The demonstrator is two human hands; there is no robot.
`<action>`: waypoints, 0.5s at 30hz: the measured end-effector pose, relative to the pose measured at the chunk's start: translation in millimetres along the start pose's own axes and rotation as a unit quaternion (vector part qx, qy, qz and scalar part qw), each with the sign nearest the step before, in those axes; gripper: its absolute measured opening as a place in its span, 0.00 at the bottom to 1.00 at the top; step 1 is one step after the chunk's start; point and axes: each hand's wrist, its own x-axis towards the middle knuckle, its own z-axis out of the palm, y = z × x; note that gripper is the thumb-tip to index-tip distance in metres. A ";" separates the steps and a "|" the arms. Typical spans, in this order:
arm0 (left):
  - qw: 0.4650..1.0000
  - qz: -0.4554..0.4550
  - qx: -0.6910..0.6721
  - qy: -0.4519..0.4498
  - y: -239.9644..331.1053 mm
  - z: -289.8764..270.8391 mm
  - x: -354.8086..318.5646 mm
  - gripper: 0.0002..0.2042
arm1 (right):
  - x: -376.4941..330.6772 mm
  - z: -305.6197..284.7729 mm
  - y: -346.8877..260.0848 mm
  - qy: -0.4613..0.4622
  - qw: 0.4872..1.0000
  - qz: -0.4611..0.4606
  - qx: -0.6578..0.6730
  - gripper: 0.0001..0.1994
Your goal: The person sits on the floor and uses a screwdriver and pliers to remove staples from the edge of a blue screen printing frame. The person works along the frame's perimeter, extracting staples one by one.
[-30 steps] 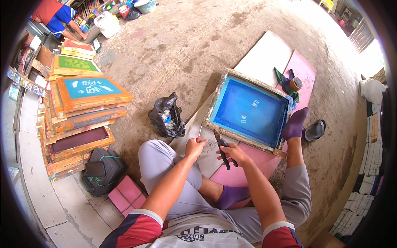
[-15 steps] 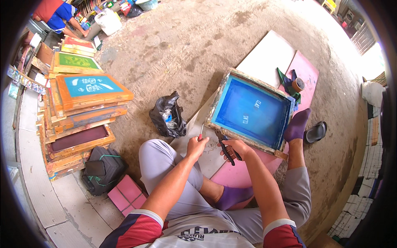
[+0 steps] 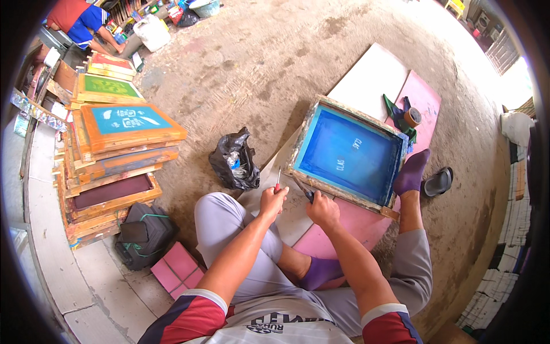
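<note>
My left hand is closed around the red handle of a screwdriver, its thin metal shaft pointing up, away from me. To its right my right hand grips a pair of pliers by the dark handles, mostly covered by my fingers. The pliers' jaws are at the near left corner of a wooden screen-printing frame; whether they touch it I cannot tell. Stretched in that frame is a blue mesh with small pale lettering. The frame lies tilted on pale and pink boards, close to my purple-socked foot.
A black plastic bag sits left of the boards. Farther left are stacked printing frames, a dark bag and pink tiles. Beyond the frame lie dark green cloth and a roll of tape. Another person works at far left.
My right hand has turned over and closed round the pliers' handles, which stood apart before, and their jaws point at the frame's corner. My left hand has barely moved.
</note>
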 end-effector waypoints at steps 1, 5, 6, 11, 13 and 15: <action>1.000 0.003 -0.001 0.001 -0.4 -0.3 0.5 0.16 | -1.8 1.7 3.1 0.010 1.000 -0.016 -0.004 0.17; 1.000 0.003 -0.023 -0.003 3.9 0.7 1.8 0.16 | -14.3 -1.9 8.0 0.023 0.997 -0.077 -0.002 0.15; 0.999 -0.002 -0.032 -0.007 3.0 1.1 1.2 0.16 | -19.9 -3.2 8.5 0.019 0.996 -0.090 0.004 0.15; 0.998 0.001 -0.047 -0.048 -3.8 -0.9 4.1 0.14 | -35.7 -5.2 6.0 -0.042 0.996 -0.072 0.027 0.15; 0.998 -0.003 -0.036 -0.045 -5.1 -2.5 5.0 0.13 | -38.4 -13.9 3.1 -0.086 0.994 -0.060 0.019 0.15; 0.999 -0.009 -0.020 -0.044 -5.3 -2.9 6.1 0.12 | -41.8 -17.2 2.3 -0.102 0.992 -0.067 0.031 0.15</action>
